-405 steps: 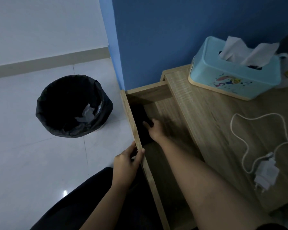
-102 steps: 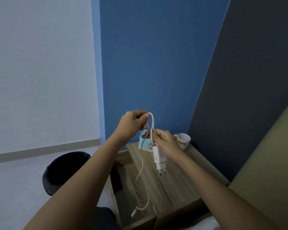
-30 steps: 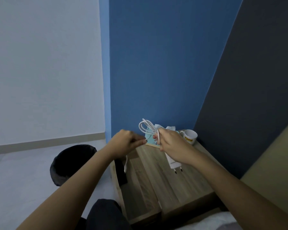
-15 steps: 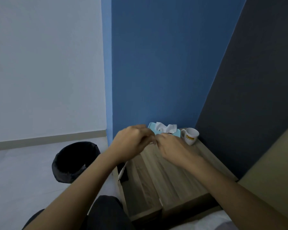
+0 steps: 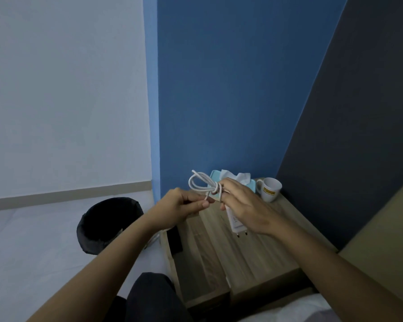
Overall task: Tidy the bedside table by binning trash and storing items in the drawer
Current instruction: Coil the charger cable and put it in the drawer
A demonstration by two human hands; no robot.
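Note:
Above the wooden bedside table (image 5: 263,249), my right hand (image 5: 244,205) grips a white charger plug (image 5: 236,225) with its looped white cable (image 5: 201,183) bunched at the fingers. My left hand (image 5: 182,205) pinches the cable's loose end just left of the loops, pulling it across the bundle. The plug's two pins point down. Below my left hand the drawer (image 5: 196,259) stands pulled out, with a dark object (image 5: 175,240) at its back corner.
A teal tissue box (image 5: 251,185) and a white mug (image 5: 270,189) stand at the table's back by the blue wall. A black-lined bin (image 5: 107,224) sits on the white floor left of the drawer. My dark-clothed knee (image 5: 149,296) is at the bottom.
The cable has gone from hanging long to being coiled in loops at my right hand. My left hand now holds only the short free end wrapped across the bundle.

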